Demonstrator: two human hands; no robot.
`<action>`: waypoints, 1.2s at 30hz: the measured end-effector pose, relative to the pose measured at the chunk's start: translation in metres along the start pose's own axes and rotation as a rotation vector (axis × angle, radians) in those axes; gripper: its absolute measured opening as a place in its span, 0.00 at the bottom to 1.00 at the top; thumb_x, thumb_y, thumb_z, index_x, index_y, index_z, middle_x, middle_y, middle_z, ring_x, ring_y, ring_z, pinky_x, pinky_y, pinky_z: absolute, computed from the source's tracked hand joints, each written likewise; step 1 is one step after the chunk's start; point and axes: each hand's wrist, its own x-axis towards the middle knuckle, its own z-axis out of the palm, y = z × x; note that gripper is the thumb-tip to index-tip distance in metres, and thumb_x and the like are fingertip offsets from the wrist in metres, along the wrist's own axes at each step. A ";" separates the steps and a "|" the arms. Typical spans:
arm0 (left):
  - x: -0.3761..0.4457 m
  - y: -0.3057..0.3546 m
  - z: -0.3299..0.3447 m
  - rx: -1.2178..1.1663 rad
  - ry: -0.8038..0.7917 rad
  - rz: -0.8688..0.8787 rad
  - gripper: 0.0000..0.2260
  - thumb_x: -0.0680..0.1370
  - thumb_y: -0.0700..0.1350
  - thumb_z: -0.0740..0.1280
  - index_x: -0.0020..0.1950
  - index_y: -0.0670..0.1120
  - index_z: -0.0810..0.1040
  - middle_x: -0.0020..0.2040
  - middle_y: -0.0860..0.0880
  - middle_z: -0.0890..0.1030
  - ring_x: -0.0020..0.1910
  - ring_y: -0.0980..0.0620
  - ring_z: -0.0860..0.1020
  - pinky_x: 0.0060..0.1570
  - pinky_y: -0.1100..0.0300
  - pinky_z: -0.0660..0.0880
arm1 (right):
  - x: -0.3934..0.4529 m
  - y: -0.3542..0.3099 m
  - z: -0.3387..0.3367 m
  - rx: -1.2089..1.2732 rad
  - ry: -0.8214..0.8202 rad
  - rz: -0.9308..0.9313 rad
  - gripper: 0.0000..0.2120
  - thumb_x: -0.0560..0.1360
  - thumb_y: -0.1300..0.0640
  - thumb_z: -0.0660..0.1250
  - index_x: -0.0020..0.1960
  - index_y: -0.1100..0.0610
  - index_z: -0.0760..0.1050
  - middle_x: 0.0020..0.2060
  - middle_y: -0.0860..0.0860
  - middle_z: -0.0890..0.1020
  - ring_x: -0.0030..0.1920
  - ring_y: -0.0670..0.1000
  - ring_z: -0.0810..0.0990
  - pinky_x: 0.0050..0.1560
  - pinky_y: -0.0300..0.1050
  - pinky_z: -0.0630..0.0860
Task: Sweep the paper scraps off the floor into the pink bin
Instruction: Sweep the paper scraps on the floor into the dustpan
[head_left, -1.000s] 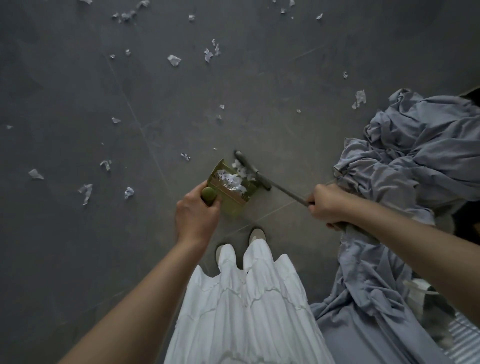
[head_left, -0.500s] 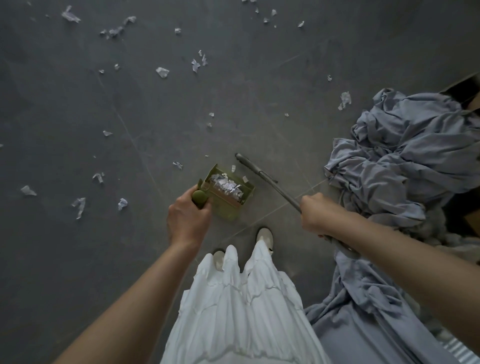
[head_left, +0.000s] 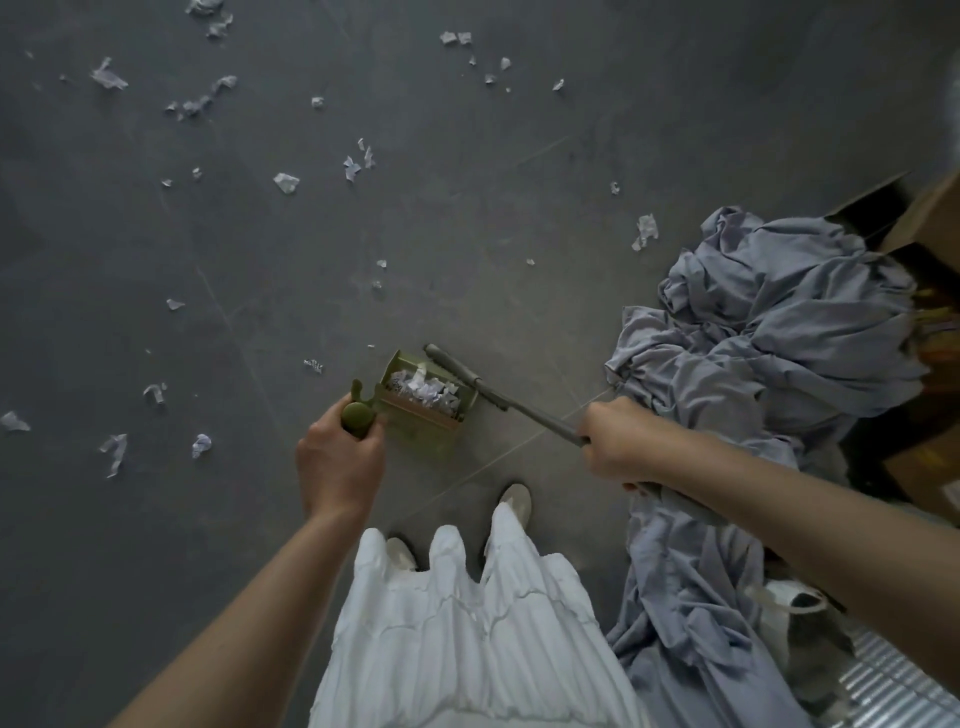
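1. Head view: the left hand (head_left: 340, 462) grasps the rounded top of the handle of a green dustpan (head_left: 426, 410). The fingers are curled around this handle.
2. The dustpan is in front of the person's feet, close to the dark grey floor (head_left: 130, 519); I cannot tell if it touches the floor. Inside its tray lies a small heap of white paper scraps (head_left: 423, 387).
3. The right hand (head_left: 618, 444) is clenched around the grey shaft of a broom (head_left: 524, 410). The shaft goes from this hand forward and to the left.
4. The broom's head lies just beside the right edge of the dustpan.
5. Many loose scraps (head_left: 285, 182) are scattered over the floor, mostly ahead of the dustpan and to its left. Some of them are near the top edge of the picture, well apart from the dustpan. A few bigger ones (head_left: 117, 449) lie to the left of the left hand.
6. To the right of the broom there is a crumpled grey-blue cloth (head_left: 779, 338). It spreads down the right side, under the right forearm.
7. Behind the cloth, at the right edge, stands a brown cardboard box (head_left: 930, 208).
8. At the bottom center there is a white pleated skirt (head_left: 467, 634), and two light shoes (head_left: 514, 501) show from under it.
9. The pink bin is not seen in this view.
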 end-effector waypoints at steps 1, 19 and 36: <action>0.001 0.009 0.005 -0.005 0.008 -0.001 0.05 0.74 0.47 0.69 0.42 0.45 0.80 0.33 0.45 0.78 0.37 0.42 0.76 0.37 0.56 0.67 | 0.002 0.012 -0.006 0.023 0.006 0.008 0.10 0.72 0.62 0.58 0.43 0.61 0.78 0.32 0.57 0.81 0.25 0.54 0.81 0.25 0.44 0.79; 0.059 0.146 0.069 -0.092 0.040 0.072 0.08 0.73 0.48 0.71 0.49 0.46 0.82 0.39 0.44 0.82 0.40 0.43 0.77 0.42 0.54 0.72 | 0.071 0.152 -0.123 0.945 0.130 0.394 0.08 0.77 0.68 0.58 0.40 0.67 0.71 0.25 0.61 0.78 0.23 0.55 0.75 0.24 0.41 0.72; 0.177 0.231 0.104 -0.093 -0.040 0.068 0.05 0.73 0.47 0.72 0.46 0.48 0.82 0.34 0.47 0.80 0.36 0.45 0.76 0.38 0.55 0.71 | 0.178 0.213 -0.266 1.370 0.128 0.596 0.05 0.78 0.67 0.54 0.45 0.61 0.66 0.34 0.56 0.70 0.28 0.51 0.68 0.21 0.38 0.72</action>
